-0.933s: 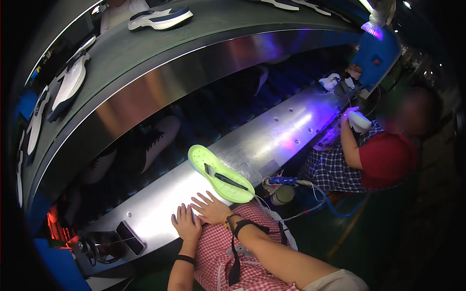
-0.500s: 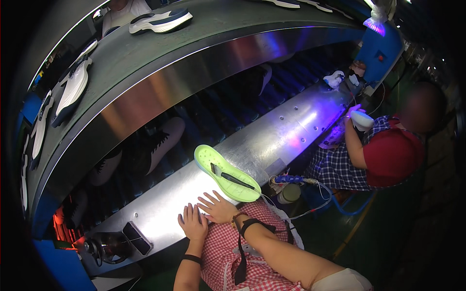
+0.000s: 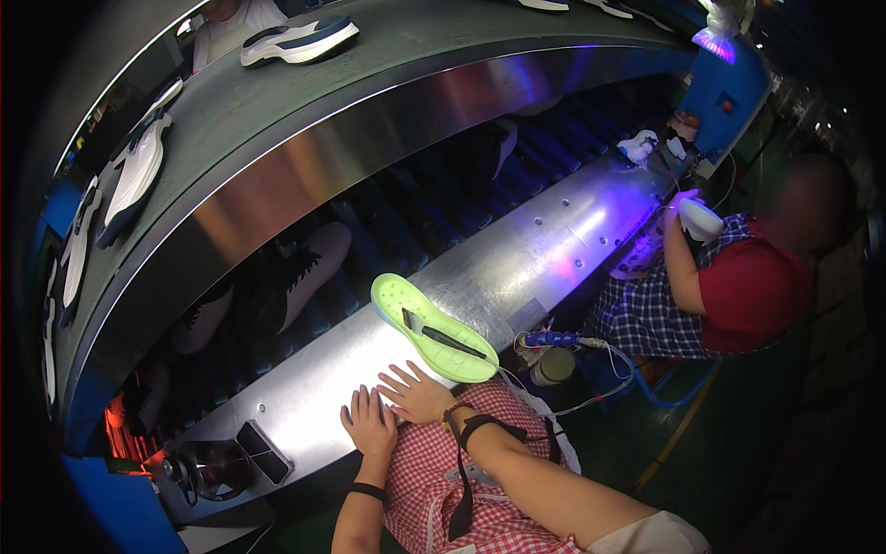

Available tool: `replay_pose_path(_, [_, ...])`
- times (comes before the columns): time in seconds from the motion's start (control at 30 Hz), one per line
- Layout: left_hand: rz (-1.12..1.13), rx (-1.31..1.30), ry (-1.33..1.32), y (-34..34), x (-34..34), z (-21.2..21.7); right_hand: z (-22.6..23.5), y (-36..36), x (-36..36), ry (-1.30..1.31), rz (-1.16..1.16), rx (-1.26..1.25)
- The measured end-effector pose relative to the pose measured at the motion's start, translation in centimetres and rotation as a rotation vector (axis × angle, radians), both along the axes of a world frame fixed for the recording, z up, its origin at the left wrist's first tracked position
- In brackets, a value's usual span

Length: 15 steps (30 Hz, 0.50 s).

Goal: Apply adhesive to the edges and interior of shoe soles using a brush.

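Note:
My left hand rests open on the edge of the shiny metal ledge, its fingers flat and touching nothing but metal. Beside it, my right hand lies with its fingers spread, also holding nothing. Just beyond the right hand a pale green shoe sole lies on the ledge, its hollow side up. Inside the sole rests a brush with a black handle.
A phone and a dark glass pot stand at the ledge's left end. Shoes sit under the curved belt; soles ride on top. At right, a co-worker holds a white-soled shoe. A jar stands near a blue hose.
Soles on the upper belt have shifted slightly left. The co-worker's hand and the shoe in it have moved a little. My hands stay where they were.

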<state>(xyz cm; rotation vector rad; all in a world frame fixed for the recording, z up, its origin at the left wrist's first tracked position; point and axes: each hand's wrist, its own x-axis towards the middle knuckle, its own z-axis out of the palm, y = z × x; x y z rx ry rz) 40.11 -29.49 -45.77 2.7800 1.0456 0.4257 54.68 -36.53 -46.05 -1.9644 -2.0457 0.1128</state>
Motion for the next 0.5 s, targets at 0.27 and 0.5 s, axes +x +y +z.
replay_pose_path(0.27, [0.016, -0.012, 0.01, -0.03, 0.11, -0.1, -0.01, 0.05, -0.01, -0.008, -0.004, 0.019])
replay_pose_path(0.5, [0.012, -0.017, 0.009, -0.16, 0.08, 0.1, 0.22, -0.14, -0.05, 0.004, -0.004, 0.01])
